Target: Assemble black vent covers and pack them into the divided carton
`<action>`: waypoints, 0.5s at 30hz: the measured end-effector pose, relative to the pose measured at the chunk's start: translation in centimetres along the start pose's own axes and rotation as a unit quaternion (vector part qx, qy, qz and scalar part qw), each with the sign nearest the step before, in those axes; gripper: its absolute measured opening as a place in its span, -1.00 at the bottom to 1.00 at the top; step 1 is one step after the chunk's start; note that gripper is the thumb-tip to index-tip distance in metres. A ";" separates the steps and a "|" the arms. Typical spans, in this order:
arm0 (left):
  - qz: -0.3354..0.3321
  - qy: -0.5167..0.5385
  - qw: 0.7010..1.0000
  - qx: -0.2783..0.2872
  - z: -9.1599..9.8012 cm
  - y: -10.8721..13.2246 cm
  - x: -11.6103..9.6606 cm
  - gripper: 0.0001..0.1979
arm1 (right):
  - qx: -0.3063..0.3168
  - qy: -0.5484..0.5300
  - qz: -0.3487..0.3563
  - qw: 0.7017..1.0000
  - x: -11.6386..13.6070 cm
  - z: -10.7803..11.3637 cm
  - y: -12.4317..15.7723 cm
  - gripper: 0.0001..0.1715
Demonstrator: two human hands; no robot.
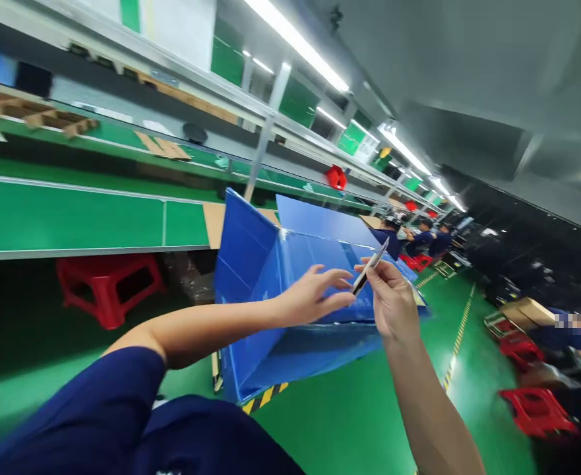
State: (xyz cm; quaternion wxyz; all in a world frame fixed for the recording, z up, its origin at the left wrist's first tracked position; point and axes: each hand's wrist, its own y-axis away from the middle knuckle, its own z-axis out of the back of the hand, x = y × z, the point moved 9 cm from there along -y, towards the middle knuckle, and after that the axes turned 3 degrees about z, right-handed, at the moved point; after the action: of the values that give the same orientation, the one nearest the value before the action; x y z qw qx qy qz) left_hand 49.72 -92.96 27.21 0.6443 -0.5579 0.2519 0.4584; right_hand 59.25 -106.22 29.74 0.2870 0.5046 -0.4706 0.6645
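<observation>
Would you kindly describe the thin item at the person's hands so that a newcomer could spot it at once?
Find the large blue box in the middle of the view. Before it, the right hand pinches a thin, flat piece, with the left hand open by its lower end. Unlike the blue walls behind, it is narrow and pale with a dark lower part.

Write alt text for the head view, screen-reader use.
A person's right hand holds a thin, flat item at an open blue box; the left hand is close to the item's lower end. A green workbench runs along the left, a red stool below it.
</observation>
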 end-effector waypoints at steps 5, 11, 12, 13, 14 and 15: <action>0.012 0.190 0.981 -0.043 3.7 0.4 1.7 -0.72 | 0.052 0.072 0.006 0.996 -0.5 -7.6 -0.6 -0.47; 0.045 0.166 0.936 -0.307 25.1 2.7 13.0 -0.77 | 0.048 0.426 0.045 0.902 -1.5 -5.7 1.3 -0.49; 0.067 0.123 0.914 -0.380 30.1 3.8 16.2 -0.80 | 0.029 0.473 0.049 0.879 -1.8 -4.6 2.1 -0.52; 0.102 0.079 0.880 -0.456 35.0 5.4 19.7 -0.84 | 0.003 0.507 0.051 0.861 -2.2 -3.5 2.8 -0.52; 0.162 0.038 0.846 -0.506 39.2 7.1 23.5 -0.89 | -0.022 0.525 0.056 0.849 -2.7 -2.3 3.6 -0.52; 0.244 0.002 0.811 -0.532 42.7 8.9 27.4 -0.94 | -0.052 0.533 0.065 0.842 -3.3 -1.1 4.3 -0.52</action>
State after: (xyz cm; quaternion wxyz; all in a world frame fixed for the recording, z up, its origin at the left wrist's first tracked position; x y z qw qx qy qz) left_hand 46.40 -44.28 10.62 0.1131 -0.7347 0.0981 0.6617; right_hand 56.22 -106.54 25.18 0.4754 0.0253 -0.3105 0.8228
